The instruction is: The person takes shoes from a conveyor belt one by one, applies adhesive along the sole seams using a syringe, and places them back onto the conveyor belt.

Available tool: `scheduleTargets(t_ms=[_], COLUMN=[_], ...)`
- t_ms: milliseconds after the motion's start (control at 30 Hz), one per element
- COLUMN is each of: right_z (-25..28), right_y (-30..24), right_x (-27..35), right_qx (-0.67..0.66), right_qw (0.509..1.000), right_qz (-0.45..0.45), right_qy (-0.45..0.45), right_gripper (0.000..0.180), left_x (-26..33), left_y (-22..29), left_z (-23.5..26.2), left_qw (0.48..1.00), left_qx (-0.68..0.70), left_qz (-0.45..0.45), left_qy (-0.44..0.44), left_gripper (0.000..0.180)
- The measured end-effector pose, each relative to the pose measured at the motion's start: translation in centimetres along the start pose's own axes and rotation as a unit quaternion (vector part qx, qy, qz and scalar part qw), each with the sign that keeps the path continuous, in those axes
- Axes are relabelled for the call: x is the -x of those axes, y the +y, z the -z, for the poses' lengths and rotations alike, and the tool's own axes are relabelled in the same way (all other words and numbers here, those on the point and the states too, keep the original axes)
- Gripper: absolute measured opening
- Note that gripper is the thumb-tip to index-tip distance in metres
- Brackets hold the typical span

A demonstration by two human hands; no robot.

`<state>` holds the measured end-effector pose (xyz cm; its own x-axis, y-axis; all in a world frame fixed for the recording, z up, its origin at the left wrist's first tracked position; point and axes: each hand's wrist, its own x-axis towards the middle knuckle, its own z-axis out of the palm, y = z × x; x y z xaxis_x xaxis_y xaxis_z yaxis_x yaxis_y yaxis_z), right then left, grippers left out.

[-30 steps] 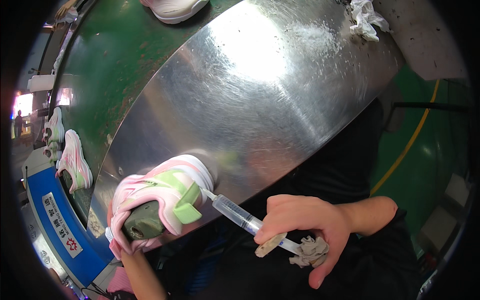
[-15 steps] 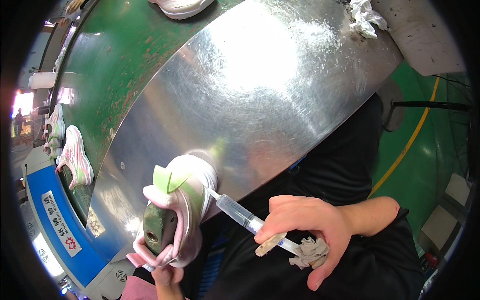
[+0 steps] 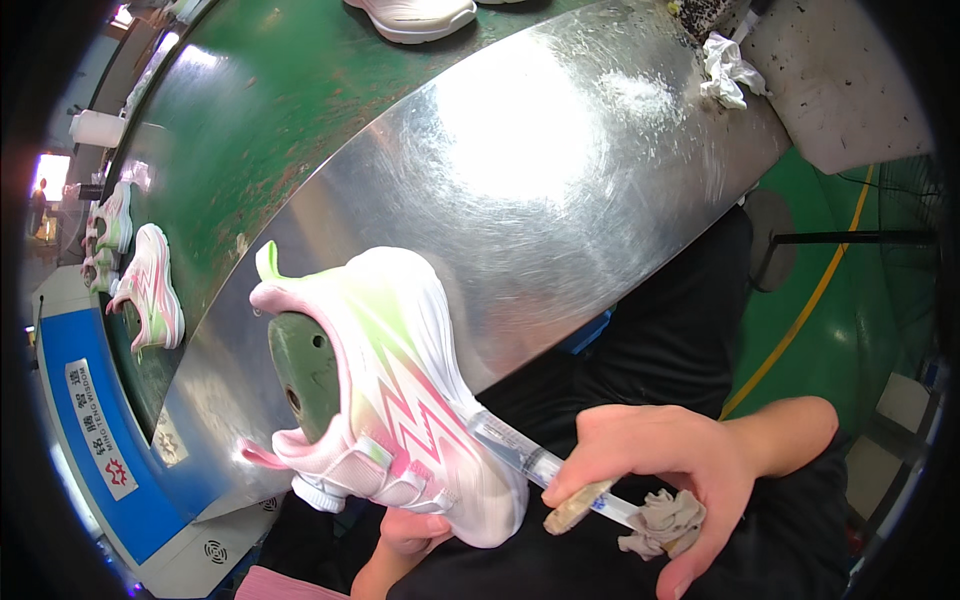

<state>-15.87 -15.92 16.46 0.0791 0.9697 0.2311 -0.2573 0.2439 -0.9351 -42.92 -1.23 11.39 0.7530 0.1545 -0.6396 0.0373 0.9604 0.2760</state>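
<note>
**Syringe tip at the shoe's side**

Both hands are busy at the near edge of the steel desk (image 3: 560,170). My left hand (image 3: 405,535) cups the white, pink and green shoe (image 3: 400,400) from underneath, fingers curled round its sole, holding it tilted on its green last (image 3: 305,365). My right hand (image 3: 660,470) is closed around a clear syringe (image 3: 520,455), with a grey rag (image 3: 665,520) tucked in the same fist; the syringe's tip touches the shoe's side near the sole. I judge the work on this shoe is midway. More shoes sit on the green belt (image 3: 250,110) beyond the desk, and a crumpled cloth (image 3: 728,70) lies at the desk's far corner.
</note>
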Motion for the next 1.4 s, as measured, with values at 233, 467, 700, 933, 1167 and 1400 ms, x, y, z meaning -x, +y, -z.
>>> scheduleTargets(t_ms=[233, 467, 700, 933, 1167, 1400], right_z=[-0.2, -1.4, -0.8, -1.2, -1.8, -2.0], right_y=[-5.3, -8.2, -10.4, -9.7, -9.4, -9.2], right_x=[1.2, 4.1, 4.2, 4.2, 3.4, 2.4], right_qx=[0.045, 0.073, 0.190, 0.266, 0.379, 0.508], right_qw=[0.993, 0.994, 0.981, 0.963, 0.925, 0.860], right_qz=[-0.103, -0.078, -0.029, 0.025, 0.024, -0.001], right_qy=[-0.020, 0.031, 0.022, 0.047, 0.026, -0.038], right_gripper=[0.083, 0.056, 0.086, 0.082, 0.066, 0.054], left_x=[-2.9, -6.4, -9.9, -11.3, -12.1, -12.3], left_y=[-1.7, -1.7, -1.1, -1.2, -0.9, -0.6], left_z=[-1.6, -6.8, -8.3, -9.9, -11.4, -12.1], left_qw=[0.998, 0.996, 0.957, 0.955, 0.962, 0.958], left_qx=[0.024, 0.008, 0.089, 0.081, 0.097, 0.109], left_qz=[-0.011, 0.008, 0.055, 0.023, 0.006, 0.001], left_qy=[-0.059, -0.086, -0.271, -0.284, -0.255, -0.264], left_gripper=[0.072, 0.072, 0.075, 0.071, 0.069, 0.061])
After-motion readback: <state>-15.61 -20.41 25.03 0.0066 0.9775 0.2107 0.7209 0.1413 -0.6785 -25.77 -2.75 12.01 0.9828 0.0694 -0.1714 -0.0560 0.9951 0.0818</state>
